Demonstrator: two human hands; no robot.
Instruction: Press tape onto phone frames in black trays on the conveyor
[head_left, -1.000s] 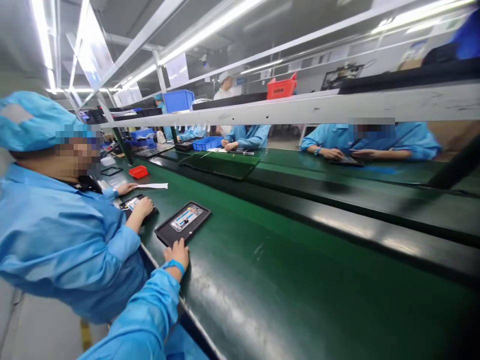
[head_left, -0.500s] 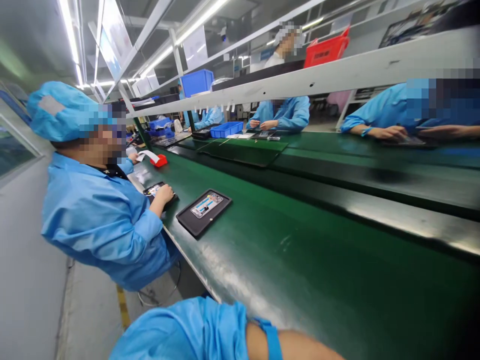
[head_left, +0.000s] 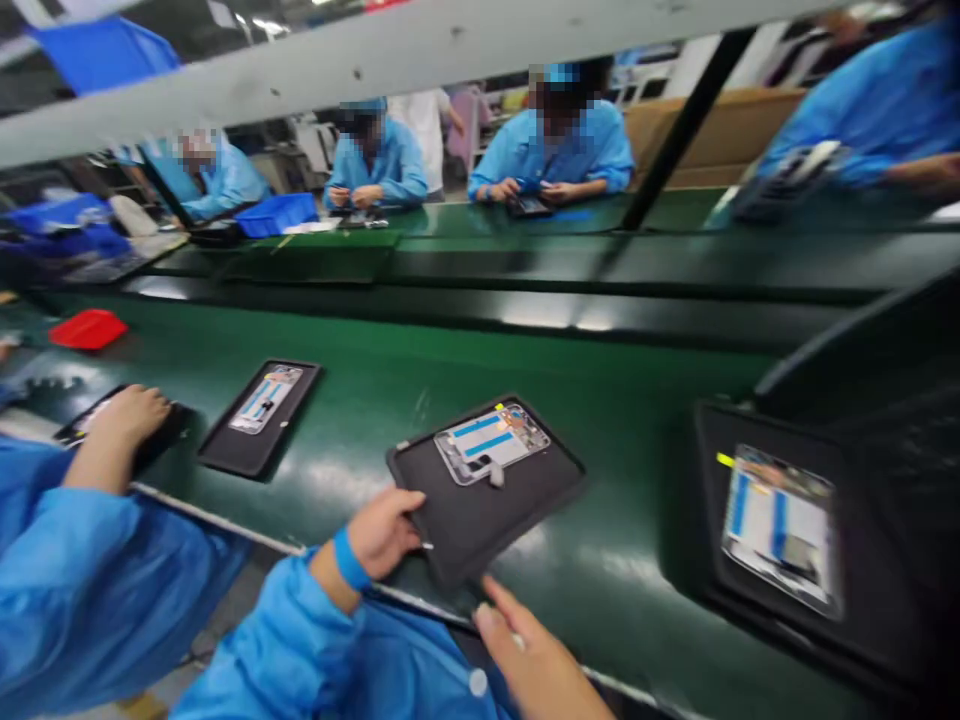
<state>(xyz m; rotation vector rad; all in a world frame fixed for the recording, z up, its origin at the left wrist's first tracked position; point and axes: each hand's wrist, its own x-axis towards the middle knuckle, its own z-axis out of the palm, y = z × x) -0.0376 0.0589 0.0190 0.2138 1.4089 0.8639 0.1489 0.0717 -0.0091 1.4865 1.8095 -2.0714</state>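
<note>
My left hand (head_left: 384, 535) is closed on the left edge of a black tray (head_left: 480, 545), thumb over the rim and fingers partly hidden under it. On the tray lies an opened phone frame (head_left: 491, 440) with blue strips, a yellow tab and a small grey piece at its lower edge. My right hand (head_left: 529, 640) is at the tray's near corner, index finger stretched towards it and thumb apart. Whether that fingertip touches the tray I cannot tell. The tray sits slanted at the front edge of the green bench (head_left: 630, 560).
Another black tray (head_left: 247, 450) with a phone frame lies to the left, beside a co-worker's hand (head_left: 127, 420). At the right stands a dark tray (head_left: 705, 560) with a phone frame (head_left: 780, 530). A red bin (head_left: 88, 328) is at far left. Co-workers sit across the bench.
The view has swung right and down. Both my hands and the tray with a phone frame have come into view; before, only my sleeve and forearm showed at the bottom.
</note>
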